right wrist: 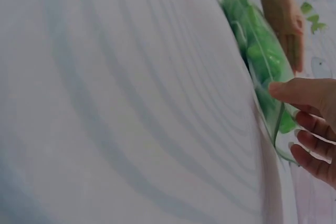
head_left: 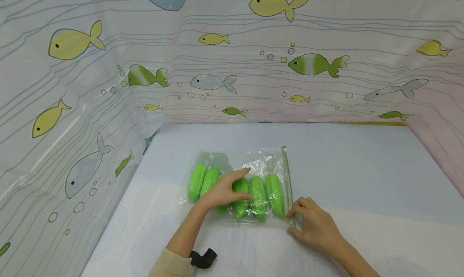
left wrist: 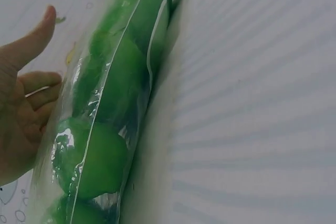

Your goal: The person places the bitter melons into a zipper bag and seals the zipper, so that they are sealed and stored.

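Observation:
A clear zip bag (head_left: 237, 158) lies flat, holding several long, bright green, gourd-like pieces (head_left: 257, 196) side by side. Its green zip strip (head_left: 287, 172) runs down the right side. Over the middle of the bag, my left hand (head_left: 222, 191) has its fingers and thumb spread, hiding part of the green pieces; in the left wrist view its fingers (left wrist: 42, 85) grip nothing. At the bag's lower right corner is my right hand (head_left: 317, 226), thumb and fingers apart around the zip end. Whether its fingertips touch the plastic, I cannot tell.
A pale cloth with faint circle patterns covers the table (head_left: 344, 172). Fish-printed sheets (head_left: 232, 63) rise as walls at the back and both sides. A black curved piece (head_left: 204, 259) is strapped at the left wrist, beside a beige sleeve (head_left: 170, 265).

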`<state>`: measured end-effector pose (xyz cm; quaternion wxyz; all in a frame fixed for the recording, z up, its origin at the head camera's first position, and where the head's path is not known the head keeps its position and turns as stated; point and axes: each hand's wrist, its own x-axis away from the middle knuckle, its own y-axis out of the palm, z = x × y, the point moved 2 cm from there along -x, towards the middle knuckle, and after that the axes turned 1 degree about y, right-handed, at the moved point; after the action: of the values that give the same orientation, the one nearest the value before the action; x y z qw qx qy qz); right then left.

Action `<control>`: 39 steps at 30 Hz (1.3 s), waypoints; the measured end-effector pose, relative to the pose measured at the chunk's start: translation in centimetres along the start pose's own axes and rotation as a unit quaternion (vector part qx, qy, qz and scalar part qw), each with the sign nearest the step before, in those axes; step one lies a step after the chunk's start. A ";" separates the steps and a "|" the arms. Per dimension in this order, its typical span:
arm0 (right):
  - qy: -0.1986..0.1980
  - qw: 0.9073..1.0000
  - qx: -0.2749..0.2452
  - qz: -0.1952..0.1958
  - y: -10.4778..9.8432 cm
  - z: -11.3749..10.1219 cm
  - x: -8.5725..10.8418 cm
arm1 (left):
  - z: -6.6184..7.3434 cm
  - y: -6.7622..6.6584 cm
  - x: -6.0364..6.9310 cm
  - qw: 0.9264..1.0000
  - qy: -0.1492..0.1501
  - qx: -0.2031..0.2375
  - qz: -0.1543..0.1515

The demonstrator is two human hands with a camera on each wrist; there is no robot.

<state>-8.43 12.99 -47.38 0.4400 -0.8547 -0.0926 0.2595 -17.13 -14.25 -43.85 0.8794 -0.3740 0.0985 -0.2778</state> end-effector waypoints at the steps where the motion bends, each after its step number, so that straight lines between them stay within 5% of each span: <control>1: -0.004 1.000 0.003 0.002 0.0 0.0 0.0 | 0.0 0.0 0.0 1.000 0.003 -0.003 0.000; 10: -0.057 0.996 0.047 0.060 -0.3 0.6 -0.1 | -0.1 0.4 -0.1 1.000 0.016 -0.021 -0.014; 39: -0.069 0.992 0.093 0.056 -1.6 2.1 -0.8 | 0.6 -1.0 1.4 0.997 0.016 -0.021 -0.078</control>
<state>-10.09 15.13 -46.82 0.4952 -0.7938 -0.0498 0.3495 -16.12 -15.25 -42.67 0.8453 -0.3944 0.0889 -0.3494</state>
